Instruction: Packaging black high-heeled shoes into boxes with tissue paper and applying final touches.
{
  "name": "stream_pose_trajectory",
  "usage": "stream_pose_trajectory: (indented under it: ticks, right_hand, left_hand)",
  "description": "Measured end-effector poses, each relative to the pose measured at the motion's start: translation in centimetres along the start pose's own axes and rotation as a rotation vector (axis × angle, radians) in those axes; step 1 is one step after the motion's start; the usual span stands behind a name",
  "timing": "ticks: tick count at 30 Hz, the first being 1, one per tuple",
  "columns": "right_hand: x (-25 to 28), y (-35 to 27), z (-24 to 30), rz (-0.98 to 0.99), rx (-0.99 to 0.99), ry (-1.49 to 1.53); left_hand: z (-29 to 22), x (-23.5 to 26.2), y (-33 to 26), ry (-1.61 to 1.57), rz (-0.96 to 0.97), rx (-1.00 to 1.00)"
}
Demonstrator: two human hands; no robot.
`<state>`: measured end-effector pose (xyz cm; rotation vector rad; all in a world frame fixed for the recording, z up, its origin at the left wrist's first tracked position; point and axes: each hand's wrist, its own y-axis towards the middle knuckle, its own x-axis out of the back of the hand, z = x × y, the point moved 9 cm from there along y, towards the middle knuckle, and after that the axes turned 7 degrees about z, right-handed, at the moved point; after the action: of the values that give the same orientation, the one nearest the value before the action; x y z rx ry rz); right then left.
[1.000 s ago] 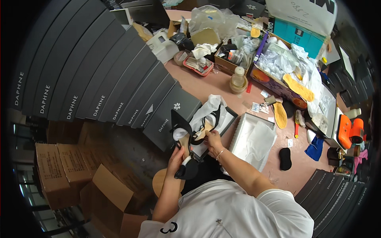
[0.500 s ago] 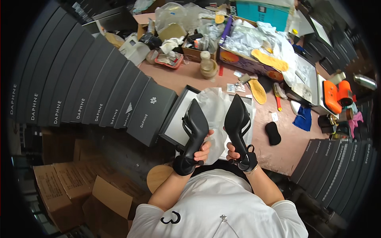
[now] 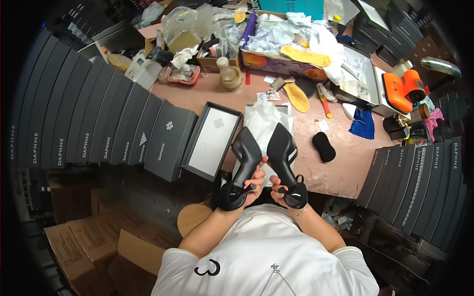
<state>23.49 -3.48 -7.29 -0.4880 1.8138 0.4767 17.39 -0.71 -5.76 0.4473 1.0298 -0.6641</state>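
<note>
Black high-heeled sandals are raised in front of my chest, one in each hand, with their soles toward me and their toes pointing away. My left hand (image 3: 256, 186) is closed round the shank and heel of the left sandal (image 3: 247, 154). Closed in the same way, my right hand (image 3: 278, 191) holds the right sandal (image 3: 281, 148). The toes are tilted slightly apart from each other. Beyond and beneath them, crumpled white tissue paper (image 3: 264, 117) lies in a shoe box that the sandals partly hide. Left of it is a dark open box part (image 3: 216, 140) with a white inside.
Grey shoe boxes (image 3: 170, 140) stand in a long row at left; more boxes (image 3: 414, 182) stack at right. A black insole-shaped pad (image 3: 323, 147), a yellow insole (image 3: 296, 95), a blue cloth (image 3: 362, 123) and an orange device (image 3: 399, 93) lie on the pinkish table (image 3: 335, 180).
The two sandals have come closer together, their toes lowered slightly. The whole view has shifted, showing more of the open box part at left. Both hands keep their grip.
</note>
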Motion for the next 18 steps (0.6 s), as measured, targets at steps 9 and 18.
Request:
stream_pose_trajectory:
  ticks: [9,18]
  right_hand:
    - [1.9,-1.0,1.8,-0.067,0.056,0.0]
    - [-2.7,0.5,0.2,0.199,-0.086,-0.023]
  left_hand:
    - [-0.6,2.1,0.3,0.004,-0.15,-0.092]
    - [0.4,-0.8,-0.4,0.391,-0.115,-0.001]
